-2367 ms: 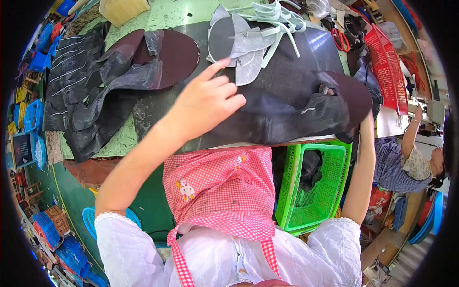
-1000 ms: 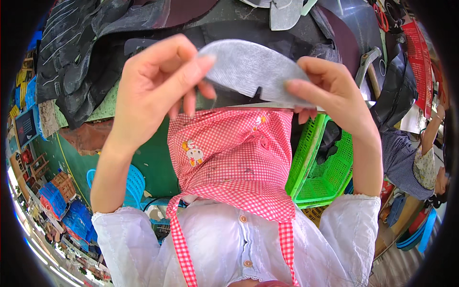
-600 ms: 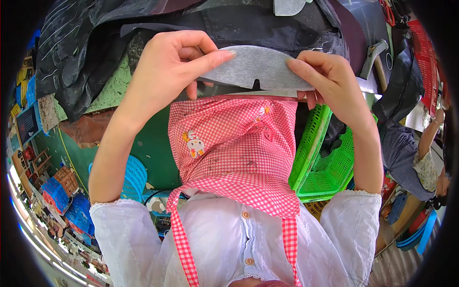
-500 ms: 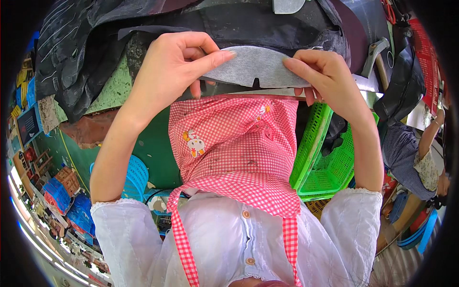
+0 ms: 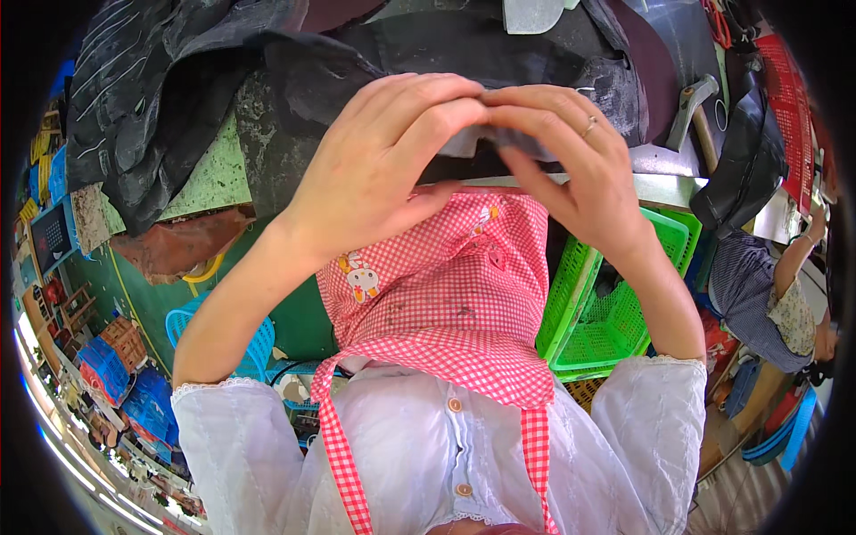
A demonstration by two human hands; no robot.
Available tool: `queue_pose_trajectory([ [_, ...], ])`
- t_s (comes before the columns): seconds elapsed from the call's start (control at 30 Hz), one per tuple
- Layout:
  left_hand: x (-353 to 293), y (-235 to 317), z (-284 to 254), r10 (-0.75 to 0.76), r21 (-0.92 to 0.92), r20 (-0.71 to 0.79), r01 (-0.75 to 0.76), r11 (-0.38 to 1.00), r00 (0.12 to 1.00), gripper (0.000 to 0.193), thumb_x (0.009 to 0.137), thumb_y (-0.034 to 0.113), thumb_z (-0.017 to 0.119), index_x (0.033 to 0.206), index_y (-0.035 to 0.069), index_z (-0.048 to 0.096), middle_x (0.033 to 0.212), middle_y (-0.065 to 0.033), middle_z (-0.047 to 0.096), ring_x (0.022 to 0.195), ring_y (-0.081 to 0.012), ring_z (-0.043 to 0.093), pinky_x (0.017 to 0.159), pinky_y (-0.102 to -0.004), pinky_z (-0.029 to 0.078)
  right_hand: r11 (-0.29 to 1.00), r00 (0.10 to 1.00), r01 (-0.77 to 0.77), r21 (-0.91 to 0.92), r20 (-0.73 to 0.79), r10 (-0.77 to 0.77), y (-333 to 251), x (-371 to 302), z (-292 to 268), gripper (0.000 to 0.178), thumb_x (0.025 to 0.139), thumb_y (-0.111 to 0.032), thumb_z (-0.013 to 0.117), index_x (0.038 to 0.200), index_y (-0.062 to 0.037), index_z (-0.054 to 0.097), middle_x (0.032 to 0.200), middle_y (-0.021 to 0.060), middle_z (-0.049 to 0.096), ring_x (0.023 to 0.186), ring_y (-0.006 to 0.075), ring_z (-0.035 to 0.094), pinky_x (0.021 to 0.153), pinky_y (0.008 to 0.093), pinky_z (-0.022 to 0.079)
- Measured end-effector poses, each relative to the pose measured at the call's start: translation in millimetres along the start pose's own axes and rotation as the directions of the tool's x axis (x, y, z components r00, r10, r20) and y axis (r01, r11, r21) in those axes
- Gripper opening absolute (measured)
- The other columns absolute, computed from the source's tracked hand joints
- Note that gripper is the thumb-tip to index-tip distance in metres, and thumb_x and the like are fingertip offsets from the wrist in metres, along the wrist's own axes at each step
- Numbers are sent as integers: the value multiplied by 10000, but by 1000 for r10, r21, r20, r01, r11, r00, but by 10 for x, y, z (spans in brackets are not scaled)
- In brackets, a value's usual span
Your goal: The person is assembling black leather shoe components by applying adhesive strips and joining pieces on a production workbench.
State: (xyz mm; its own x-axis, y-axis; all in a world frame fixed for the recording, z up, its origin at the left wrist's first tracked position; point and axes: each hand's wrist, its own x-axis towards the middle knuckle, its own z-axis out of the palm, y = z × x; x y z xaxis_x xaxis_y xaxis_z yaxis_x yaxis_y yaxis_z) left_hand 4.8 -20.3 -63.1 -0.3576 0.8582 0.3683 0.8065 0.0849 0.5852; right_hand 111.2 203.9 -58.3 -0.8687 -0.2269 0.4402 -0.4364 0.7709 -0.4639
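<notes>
My left hand (image 5: 392, 147) arches over a grey, stiff-looking fabric piece (image 5: 462, 143), its fingers stretched toward the right hand and its thumb held apart below. From the other side my right hand (image 5: 580, 147), with a ring on one finger, curves over the same piece, its thumb beneath the near side and fingers above. The fingertips of both hands meet at the middle. Most of the grey piece is hidden by the fingers, and its right part is blurred. Black leather-like sheets (image 5: 419, 49) lie under and beyond the hands.
A second grey piece (image 5: 530, 16) lies at the far side. At the right are a hammer (image 5: 691, 111) and a black folded item (image 5: 740, 165). Green baskets (image 5: 606, 330) stand below the bench edge; a blue basket (image 5: 260, 343) is lower left. Another person (image 5: 767, 294) is at far right.
Both hands have come together over the grey piece from its two ends, covering most of it. The left thumb has let go and swung down. The black sheet beneath has shifted slightly.
</notes>
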Motion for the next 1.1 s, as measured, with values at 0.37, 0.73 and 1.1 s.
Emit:
queue_pose_trajectory([
  [0.37,78,-135,59,61,175,-121,-39,984,991,303,741,51,789,1042,76,767,1091,-59,777,1050,-256,747,916,-402,581,993,999,27,-111,-40,-31,30,77,36,382,681,-68,726,1062,-84,707,1035,31,726,976,247,699,840,371,573],
  [0.73,-18,-227,-243,239,319,170,-283,905,956,252,837,180,755,1088,168,772,1244,15,740,1250,-286,644,1073,-459,476,995,981,91,-41,173,-83,173,-336,-197,374,829,-154,728,1200,-111,737,1222,22,746,1236,219,671,1152,487,451],
  [1.1,411,348,309,-101,198,28,94,976,994,376,747,295,847,927,77,600,858,-53,534,815,-268,537,713,-391,452,996,996,-91,-11,-6,91,96,-354,-359,394,702,-115,830,1060,-93,666,1098,28,675,1072,284,646,993,433,491],
])
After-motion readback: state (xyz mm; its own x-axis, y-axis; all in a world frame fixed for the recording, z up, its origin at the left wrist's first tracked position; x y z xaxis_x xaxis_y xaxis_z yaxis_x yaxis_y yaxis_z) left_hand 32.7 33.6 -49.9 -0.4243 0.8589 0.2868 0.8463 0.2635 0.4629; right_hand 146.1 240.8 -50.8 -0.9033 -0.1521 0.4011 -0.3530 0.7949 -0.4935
